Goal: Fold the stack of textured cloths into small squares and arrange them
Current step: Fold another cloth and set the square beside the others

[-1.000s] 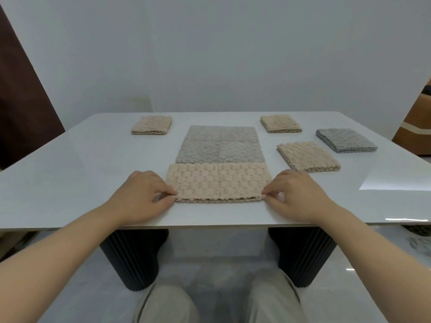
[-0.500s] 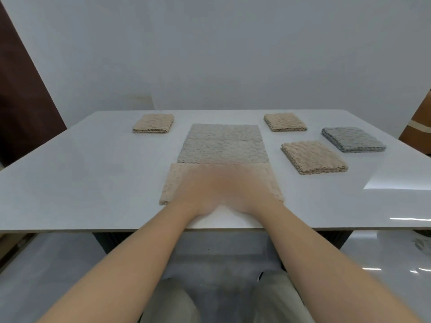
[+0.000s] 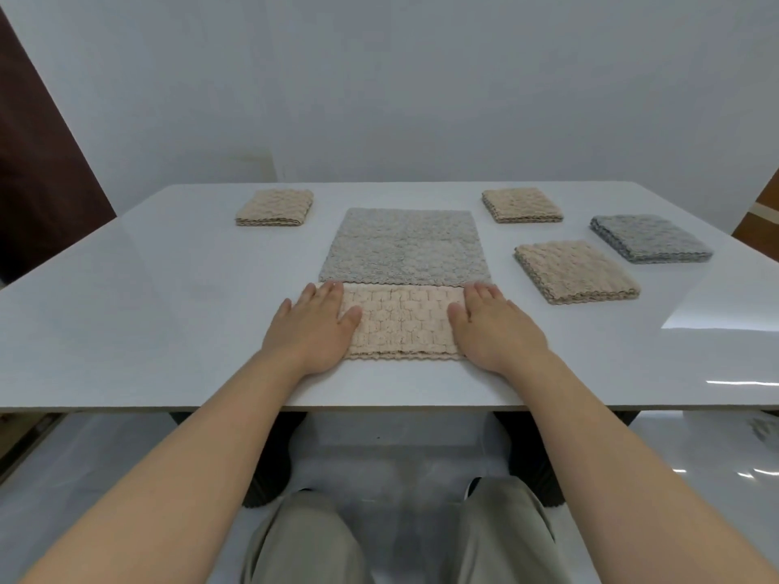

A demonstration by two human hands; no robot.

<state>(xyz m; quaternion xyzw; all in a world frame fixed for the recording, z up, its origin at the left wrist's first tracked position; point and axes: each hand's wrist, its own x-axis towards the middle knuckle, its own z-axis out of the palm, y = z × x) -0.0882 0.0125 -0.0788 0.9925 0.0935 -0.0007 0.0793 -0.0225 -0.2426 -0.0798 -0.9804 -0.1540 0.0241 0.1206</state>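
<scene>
Beige cloth (image 3: 402,322) folded in half — both hands flat, pressing its ends, left (image 3: 310,328), right (image 3: 495,328).

left hand (image 3: 310,328), right hand (image 3: 495,326), flat on beige cloth (image 3: 402,322)

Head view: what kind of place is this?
Likely a plain room at home or in a studio: a glossy white table on dark ribbed legs, a bare wall, a polished floor.

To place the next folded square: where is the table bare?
The white table is bare on the left, between the folded beige textured cloth and the left hand, and near right, beside the right hand. The far right is crowded with folded squares.
</scene>
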